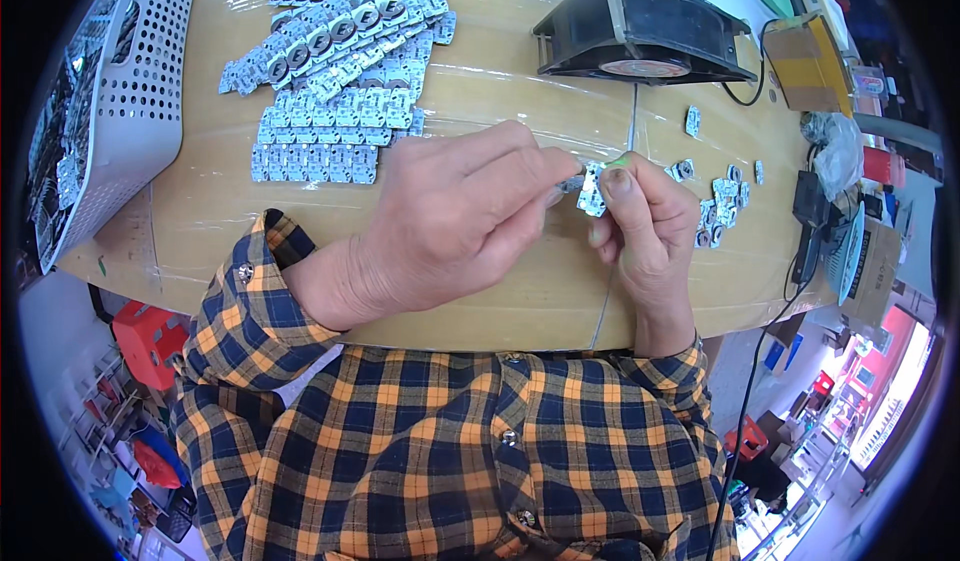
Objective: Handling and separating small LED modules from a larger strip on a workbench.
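Over the middle of the table, my right hand [648,211] pinches a small white circuit board [591,193] between thumb and fingers. A bit of green shows beside that thumb tip. My left hand [460,216] is closed, its fingertips right up against the board's left side. Something small and greyish shows under those fingertips, mostly hidden, so I cannot make out what it is. Beyond my left hand lie piled panels of joined circuit boards [315,151], some bearing dark round parts. Several loose circuit boards [725,201] are scattered to the right of my right hand.
A white perforated basket [150,81] full of dark parts stands at the left edge. At the back is a black fan [650,31] with a cable. A cardboard box [808,66], a plastic bag [838,151] and a black adapter [810,198] line the right side.
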A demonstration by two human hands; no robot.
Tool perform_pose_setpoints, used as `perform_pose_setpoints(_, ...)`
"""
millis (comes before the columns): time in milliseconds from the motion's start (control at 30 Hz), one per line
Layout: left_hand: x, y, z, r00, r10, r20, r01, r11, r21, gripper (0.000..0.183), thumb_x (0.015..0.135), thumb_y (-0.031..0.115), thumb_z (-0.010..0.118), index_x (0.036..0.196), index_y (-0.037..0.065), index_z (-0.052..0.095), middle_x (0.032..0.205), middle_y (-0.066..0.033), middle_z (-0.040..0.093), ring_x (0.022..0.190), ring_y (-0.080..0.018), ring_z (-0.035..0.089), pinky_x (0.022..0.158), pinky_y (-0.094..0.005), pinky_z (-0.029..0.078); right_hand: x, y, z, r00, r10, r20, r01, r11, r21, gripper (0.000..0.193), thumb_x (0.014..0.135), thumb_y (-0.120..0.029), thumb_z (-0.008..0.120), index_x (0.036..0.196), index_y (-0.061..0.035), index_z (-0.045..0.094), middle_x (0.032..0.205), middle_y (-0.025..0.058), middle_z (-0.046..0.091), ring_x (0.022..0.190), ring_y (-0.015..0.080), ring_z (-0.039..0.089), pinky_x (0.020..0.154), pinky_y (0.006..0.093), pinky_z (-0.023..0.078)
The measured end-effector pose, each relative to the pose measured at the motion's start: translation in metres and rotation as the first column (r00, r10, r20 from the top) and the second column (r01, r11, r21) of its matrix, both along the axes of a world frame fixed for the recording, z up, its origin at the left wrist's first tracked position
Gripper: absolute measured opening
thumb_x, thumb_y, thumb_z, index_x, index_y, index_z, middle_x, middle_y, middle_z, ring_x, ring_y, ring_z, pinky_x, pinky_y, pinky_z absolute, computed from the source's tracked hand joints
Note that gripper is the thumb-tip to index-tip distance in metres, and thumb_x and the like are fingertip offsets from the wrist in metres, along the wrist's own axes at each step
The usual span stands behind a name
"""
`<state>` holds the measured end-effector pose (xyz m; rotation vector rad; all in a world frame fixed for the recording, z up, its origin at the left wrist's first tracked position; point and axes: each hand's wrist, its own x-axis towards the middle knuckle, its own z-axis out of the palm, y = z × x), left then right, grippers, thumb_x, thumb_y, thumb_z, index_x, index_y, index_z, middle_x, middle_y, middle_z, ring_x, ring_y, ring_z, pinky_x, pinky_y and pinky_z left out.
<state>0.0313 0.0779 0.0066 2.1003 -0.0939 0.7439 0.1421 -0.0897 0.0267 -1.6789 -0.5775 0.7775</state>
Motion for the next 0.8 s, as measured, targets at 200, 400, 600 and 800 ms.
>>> perform_pose_setpoints(200,-0.001,-0.005,-0.001,0.997,0.069,0.027,-0.070,0.996,0.045,0.031,0.071,-0.011,0.068,0.099,0.000,0.066,0.071,-0.0096,0.061,0.054,-0.0221,0.058,0.046,-0.0309,0.042,0.003,-0.001,-0.001,0.999,0.031,-0.040,-0.031,1.000,0.001,0.030,0.101,-0.020,0.051,0.078,-0.0035,0.059,0.057,-0.0031,0.053,0.046,0.0004,0.043,0.043,0.0173,0.032)
perform_pose_setpoints(400,-0.001,-0.001,-0.003,0.996,0.082,0.016,-0.081,0.995,-0.053,0.030,0.070,-0.010,0.068,0.098,0.000,0.066,0.074,-0.0114,0.062,0.057,-0.0237,0.060,0.047,-0.0308,0.043,0.001,0.000,-0.003,0.991,-0.026,-0.134,0.032,0.999,0.042,0.030,0.101,-0.021,0.053,0.078,-0.0027,0.061,0.056,-0.0027,0.052,0.045,0.0009,0.042,0.042,0.0179,0.030)
perform_pose_setpoints(600,-0.002,-0.005,0.000,0.999,-0.036,0.020,0.036,0.999,0.012,0.023,0.073,-0.007,0.069,0.094,0.000,0.066,0.075,-0.0114,0.064,0.059,-0.0237,0.062,0.050,-0.0298,0.045,0.002,0.005,-0.005,0.994,-0.098,0.050,0.097,0.995,0.010,0.033,0.100,-0.022,0.054,0.073,-0.0035,0.058,0.057,-0.0035,0.048,0.045,0.0020,0.039,0.042,0.0188,0.028)
perform_pose_setpoints(800,-0.001,0.000,0.000,0.982,-0.093,-0.163,0.032,0.939,-0.344,0.014,0.080,-0.001,0.068,0.094,-0.002,0.066,0.075,-0.0071,0.064,0.062,-0.0130,0.063,0.054,-0.0257,0.046,0.013,-0.005,-0.009,0.729,0.033,0.684,0.066,0.991,-0.117,0.027,0.097,-0.012,0.057,0.073,-0.0011,0.055,0.060,-0.0035,0.046,0.056,0.0026,0.042,0.050,0.0210,0.031)
